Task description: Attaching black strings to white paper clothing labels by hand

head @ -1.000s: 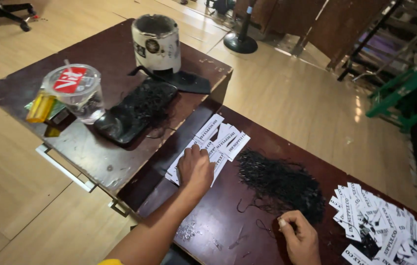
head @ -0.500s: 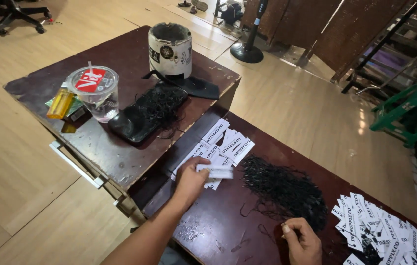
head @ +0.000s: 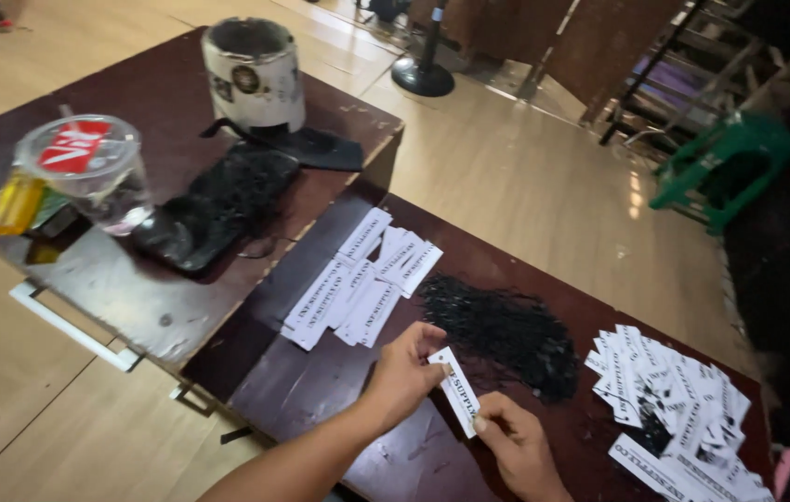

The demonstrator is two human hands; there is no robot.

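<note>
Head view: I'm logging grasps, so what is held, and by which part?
One white paper tag: the left hand pinches its upper end, and the right hand meets its lower end.

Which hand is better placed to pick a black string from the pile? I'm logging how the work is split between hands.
Probably the right hand: it touches only the lower end of the white tag, close below the pile of black strings. The left hand pinches the tag's upper end, keeping it steady.
</note>
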